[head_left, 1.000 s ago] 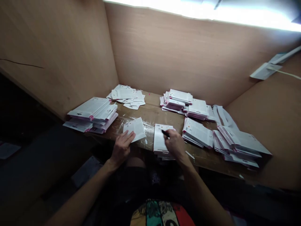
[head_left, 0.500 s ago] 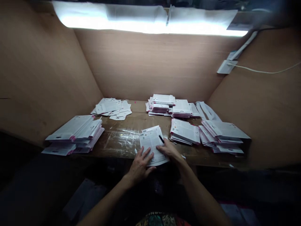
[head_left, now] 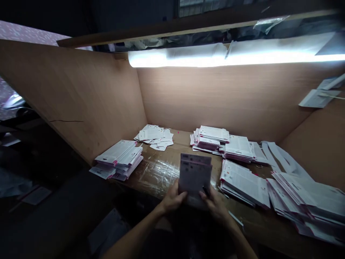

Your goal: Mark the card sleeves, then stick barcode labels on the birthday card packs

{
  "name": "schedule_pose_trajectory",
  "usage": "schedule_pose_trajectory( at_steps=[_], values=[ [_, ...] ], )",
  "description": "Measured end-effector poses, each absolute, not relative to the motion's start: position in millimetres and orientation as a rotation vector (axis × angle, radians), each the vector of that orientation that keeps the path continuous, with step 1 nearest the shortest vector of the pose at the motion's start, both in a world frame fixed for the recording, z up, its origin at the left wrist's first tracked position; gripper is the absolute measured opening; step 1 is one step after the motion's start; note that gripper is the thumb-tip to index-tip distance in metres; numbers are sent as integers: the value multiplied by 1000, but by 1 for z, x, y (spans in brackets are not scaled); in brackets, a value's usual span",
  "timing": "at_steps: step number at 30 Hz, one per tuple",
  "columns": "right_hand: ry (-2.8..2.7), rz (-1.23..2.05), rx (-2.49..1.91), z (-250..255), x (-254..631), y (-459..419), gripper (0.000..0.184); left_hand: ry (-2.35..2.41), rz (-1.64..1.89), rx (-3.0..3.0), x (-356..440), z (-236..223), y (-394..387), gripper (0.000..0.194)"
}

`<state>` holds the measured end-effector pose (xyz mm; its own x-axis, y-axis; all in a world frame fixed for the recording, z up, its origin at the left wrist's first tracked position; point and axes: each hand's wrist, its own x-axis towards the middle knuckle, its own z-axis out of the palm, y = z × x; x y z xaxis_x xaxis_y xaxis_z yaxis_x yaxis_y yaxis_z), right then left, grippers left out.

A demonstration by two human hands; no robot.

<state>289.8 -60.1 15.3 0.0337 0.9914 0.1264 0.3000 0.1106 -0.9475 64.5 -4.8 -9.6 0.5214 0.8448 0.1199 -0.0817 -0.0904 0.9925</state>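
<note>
From my remote view, the person's left hand (head_left: 174,199) and right hand (head_left: 214,205) are clamped on opposite sides of a sheaf of printed paper cards (head_left: 194,176), held up and tilted above the wooden bench (head_left: 159,176). A black pen (head_left: 206,191) seems pinched in the right hand, though shadow blurs this. The sheaf looks light, thin and slippery, best held by its long edges; stacks of similar cards (head_left: 244,183) lie to its right.

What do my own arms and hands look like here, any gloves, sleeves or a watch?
Your left hand and right hand are bare, without gloves. Your forearms show no sleeves, watch or bands. Rings are hard to rule out in this dim light.
</note>
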Motion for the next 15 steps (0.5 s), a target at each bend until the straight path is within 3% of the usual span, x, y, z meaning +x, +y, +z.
schedule_pose_trajectory(
  at_steps=[3,7,9,12,15],
  values=[
    [-1375,861,-1580,26,290,-47,47,752,775,1200,75,-10,20,65],
    [-1490,334,-2096,47,292,-38,43,1002,780,1295,108,-6,78,53],
    [-1582,260,-2174,50,292,-43,35,1026,757,1341,132,-8,95,49],
    [-1668,311,-2227,32,294,-62,25,1018,746,1398,159,-13,93,49],
    [-1668,241,-2164,-6,303,-88,28,1056,707,1606,162,-9,86,57]
  ],
)
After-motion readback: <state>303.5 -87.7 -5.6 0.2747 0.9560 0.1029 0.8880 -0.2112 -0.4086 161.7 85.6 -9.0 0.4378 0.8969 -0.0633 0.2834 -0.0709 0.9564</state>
